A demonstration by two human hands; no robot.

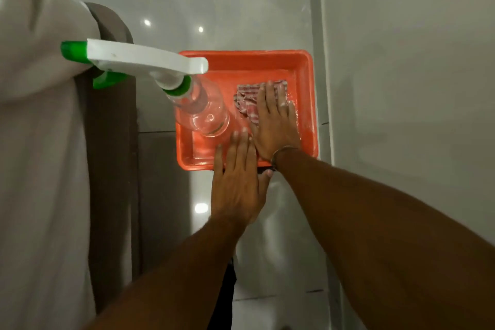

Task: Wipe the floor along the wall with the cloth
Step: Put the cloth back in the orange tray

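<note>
A red and white striped cloth [247, 100] lies crumpled in an orange tray [308, 83] on the pale tiled floor. My right hand [276, 126] rests flat on the cloth, fingers spread, a thin bangle at the wrist. Over the tray's near rim, my left hand [237, 185] lies flat with its fingers straight and holds nothing. The wall [415, 88] runs along the right side, with a pale skirting strip [321, 61] at its foot just beside the tray.
A clear spray bottle [203, 112] with a white and green trigger head [139, 61] stands in the tray's left half. A brown door frame [112, 142] and a white panel [40, 142] fill the left side. Glossy floor tiles [281, 236] stretch toward me.
</note>
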